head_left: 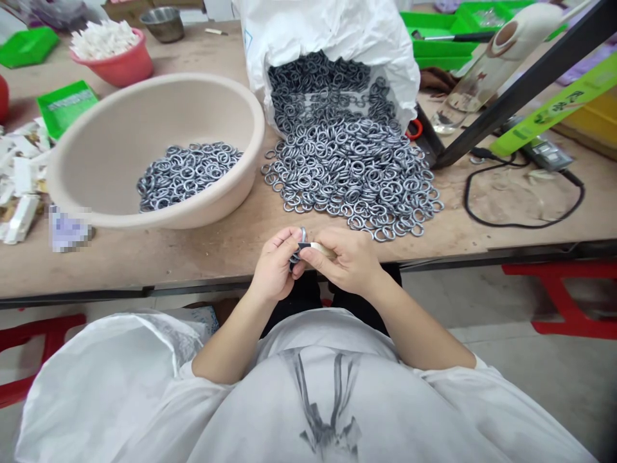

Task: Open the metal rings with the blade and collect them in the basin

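Observation:
My left hand (274,269) is closed on a few grey rings (294,258), one of them standing up above the fingertips. My right hand (351,258) grips a small knife (322,249) with a cream handle. Its short dark blade lies against the rings at my left thumb. Both hands meet just over the table's front edge. Behind them, a heap of grey rings (359,170) spills from a white sack (332,26) lying on its side. To the left, a large beige basin (91,148) holds more rings (190,172).
A red bowl of white pieces (113,67), a green tray (67,106) and a metal bowl (162,24) stand at the back left. On the right are a slanted dark bar (525,83), a bottle (499,61) and a black cable (525,225). Red stools (563,296) flank me.

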Motion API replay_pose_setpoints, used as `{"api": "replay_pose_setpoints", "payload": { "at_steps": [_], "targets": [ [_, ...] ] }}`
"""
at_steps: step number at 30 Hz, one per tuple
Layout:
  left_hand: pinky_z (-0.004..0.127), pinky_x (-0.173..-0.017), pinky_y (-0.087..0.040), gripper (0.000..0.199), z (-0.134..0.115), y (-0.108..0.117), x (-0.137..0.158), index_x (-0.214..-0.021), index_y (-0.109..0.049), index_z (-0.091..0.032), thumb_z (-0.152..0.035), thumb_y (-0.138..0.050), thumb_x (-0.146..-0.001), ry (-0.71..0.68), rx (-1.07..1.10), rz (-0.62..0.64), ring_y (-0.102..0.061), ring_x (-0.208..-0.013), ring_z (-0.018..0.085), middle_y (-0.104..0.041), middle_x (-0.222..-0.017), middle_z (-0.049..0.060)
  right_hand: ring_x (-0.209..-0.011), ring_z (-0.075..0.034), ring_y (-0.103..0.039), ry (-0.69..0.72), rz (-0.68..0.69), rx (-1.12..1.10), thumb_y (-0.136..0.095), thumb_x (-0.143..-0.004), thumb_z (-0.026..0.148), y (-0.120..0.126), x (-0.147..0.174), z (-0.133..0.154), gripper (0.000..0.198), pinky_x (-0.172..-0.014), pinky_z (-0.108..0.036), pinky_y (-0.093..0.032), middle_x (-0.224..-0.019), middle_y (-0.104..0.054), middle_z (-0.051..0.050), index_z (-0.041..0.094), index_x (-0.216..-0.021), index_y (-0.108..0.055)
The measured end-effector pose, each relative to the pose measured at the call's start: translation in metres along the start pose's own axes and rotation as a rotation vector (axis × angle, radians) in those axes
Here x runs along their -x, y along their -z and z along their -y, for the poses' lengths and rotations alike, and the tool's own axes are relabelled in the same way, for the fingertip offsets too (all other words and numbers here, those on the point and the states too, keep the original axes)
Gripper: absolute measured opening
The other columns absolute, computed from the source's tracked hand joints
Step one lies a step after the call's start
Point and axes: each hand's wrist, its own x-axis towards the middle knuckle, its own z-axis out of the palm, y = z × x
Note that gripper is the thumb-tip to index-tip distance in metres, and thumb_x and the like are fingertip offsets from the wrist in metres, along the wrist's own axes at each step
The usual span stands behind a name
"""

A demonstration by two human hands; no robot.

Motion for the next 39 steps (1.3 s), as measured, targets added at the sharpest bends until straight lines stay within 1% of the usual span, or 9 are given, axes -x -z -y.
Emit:
{"api": "replay_pose_setpoints", "payload": {
  "at_steps": [7, 11, 13, 16, 20, 24, 31, 35, 39],
  "targets": [
    [0.015, -0.033, -0.023, 0.033, 0.002, 0.001, 0.0, -0.073, -0.054, -0.017, -0.042, -0.076, -0.074, 0.03, -0.019, 0.007, -0.036, -0.034, 0.003, -0.045, -0.051, -0.008, -0.056, -0.01, -0.043, -0.074, 0.054, -0.022, -0.051, -0.094, 0.051, -0.001, -0.001, -0.003, 0.046, -0.057, -0.027, -0.027, -0.058, -0.052, 0.001, 0.019, -0.061, -0.053],
    [0.014, -0.034, -0.023, 0.037, 0.001, 0.004, 0.004, -0.075, -0.055, -0.016, -0.044, -0.079, -0.072, 0.077, -0.052, 0.036, -0.037, -0.036, 0.002, -0.051, -0.057, -0.006, -0.055, -0.012, -0.042, -0.305, -0.002, 0.068, -0.044, -0.096, 0.055, -0.001, -0.013, -0.023, 0.051, -0.058, -0.028, -0.026, -0.055, -0.05, 0.001, 0.019, -0.06, -0.053],
    [0.014, -0.035, -0.025, 0.038, -0.002, 0.006, 0.004, -0.075, -0.055, -0.016, -0.045, -0.079, -0.073, 0.061, -0.047, 0.032, -0.038, -0.037, 0.002, -0.051, -0.057, -0.006, -0.06, -0.014, -0.048, -0.4, -0.013, 0.164, -0.044, -0.097, 0.055, -0.002, -0.022, -0.031, 0.049, -0.059, -0.028, -0.027, -0.061, -0.057, 0.0, 0.019, -0.067, -0.059],
    [0.015, -0.035, -0.029, 0.039, -0.006, 0.013, 0.001, -0.077, -0.055, -0.016, -0.045, -0.081, -0.072, 0.001, 0.005, -0.021, -0.04, -0.039, 0.003, -0.05, -0.06, -0.006, -0.08, -0.019, -0.061, -0.364, 0.082, 0.304, -0.051, -0.096, 0.05, -0.008, -0.038, -0.034, 0.034, -0.064, -0.028, -0.032, -0.09, -0.071, -0.004, 0.022, -0.094, -0.069],
    [0.015, -0.036, -0.031, 0.034, -0.009, 0.021, -0.004, -0.086, -0.059, -0.017, -0.041, -0.08, -0.073, -0.047, 0.046, -0.084, -0.043, -0.041, 0.003, -0.051, -0.062, -0.007, -0.091, -0.024, -0.065, -0.312, 0.246, 0.505, -0.057, -0.094, 0.043, -0.021, -0.055, -0.028, 0.029, -0.067, -0.03, -0.036, -0.11, -0.07, -0.007, 0.025, -0.115, -0.067],
    [0.016, -0.035, -0.031, 0.029, -0.011, 0.023, -0.006, -0.102, -0.062, -0.021, -0.03, -0.072, -0.077, -0.066, 0.052, -0.119, -0.044, -0.039, 0.005, -0.052, -0.06, -0.007, -0.088, -0.024, -0.067, -0.286, 0.307, 0.578, -0.047, -0.099, 0.03, -0.025, -0.062, -0.028, 0.025, -0.063, -0.032, -0.035, -0.109, -0.068, -0.01, 0.024, -0.113, -0.067],
    [0.016, -0.035, -0.032, 0.012, -0.017, 0.018, -0.012, -0.083, -0.055, -0.019, -0.029, -0.06, -0.077, 0.027, 0.115, -0.128, -0.048, -0.043, 0.006, -0.055, -0.066, -0.004, -0.088, -0.026, -0.066, -0.299, 0.308, 0.564, -0.05, -0.098, 0.033, -0.02, -0.056, -0.031, 0.026, -0.063, -0.033, -0.035, -0.112, -0.065, -0.012, 0.024, -0.115, -0.067],
    [0.015, -0.035, -0.03, 0.029, -0.017, 0.016, -0.012, -0.078, -0.052, -0.018, -0.042, -0.067, -0.08, 0.053, 0.129, -0.121, -0.048, -0.043, 0.005, -0.058, -0.069, -0.004, -0.087, -0.025, -0.064, -0.309, 0.309, 0.496, -0.049, -0.097, 0.027, -0.02, -0.055, -0.033, 0.022, -0.065, -0.033, -0.035, -0.106, -0.066, -0.011, 0.023, -0.105, -0.069],
    [0.014, -0.035, -0.03, 0.041, -0.015, 0.017, -0.011, -0.077, -0.05, -0.017, -0.043, -0.081, -0.069, -0.009, 0.058, -0.128, -0.049, -0.044, 0.003, -0.062, -0.073, -0.004, -0.086, -0.021, -0.058, -0.336, 0.167, 0.273, -0.051, -0.095, 0.029, -0.017, -0.056, -0.046, 0.019, -0.07, -0.032, -0.036, -0.099, -0.062, -0.008, 0.019, -0.092, -0.068]
  ]
}}
